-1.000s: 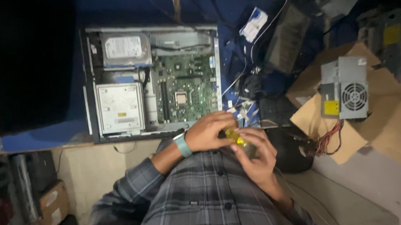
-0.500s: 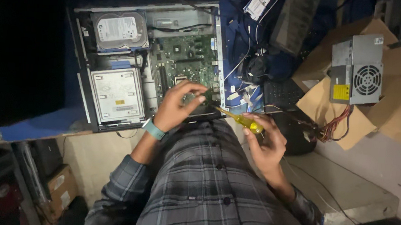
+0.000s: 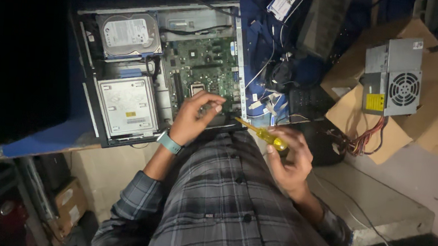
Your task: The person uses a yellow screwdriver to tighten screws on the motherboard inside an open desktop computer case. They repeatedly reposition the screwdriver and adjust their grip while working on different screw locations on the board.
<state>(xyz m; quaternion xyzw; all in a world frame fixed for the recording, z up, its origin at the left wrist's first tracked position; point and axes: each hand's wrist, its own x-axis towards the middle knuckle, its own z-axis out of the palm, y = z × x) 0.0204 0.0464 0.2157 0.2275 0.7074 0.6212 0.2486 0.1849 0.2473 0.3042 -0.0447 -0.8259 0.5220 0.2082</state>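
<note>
Since a sec ago the left hand (image 3: 194,117) is moved off the yellow screwdriver (image 3: 265,135) onto the motherboard (image 3: 207,73) in the open PC case (image 3: 85,85), fingers curled, holding nothing. The screwdriver is gripped by the right hand (image 3: 289,161) alone now. Hard drive (image 3: 129,32), loose cables (image 3: 276,73) and PSU (image 3: 393,77) are nearby.

Dim room; light is falling mainly on the centre. A blue-topped bench (image 3: 48,139) is carrying the work. Flattened cardboard (image 3: 435,122) is lying right, on a pale slab (image 3: 378,201). A small cardboard box (image 3: 67,199) is sitting below in shadow.
</note>
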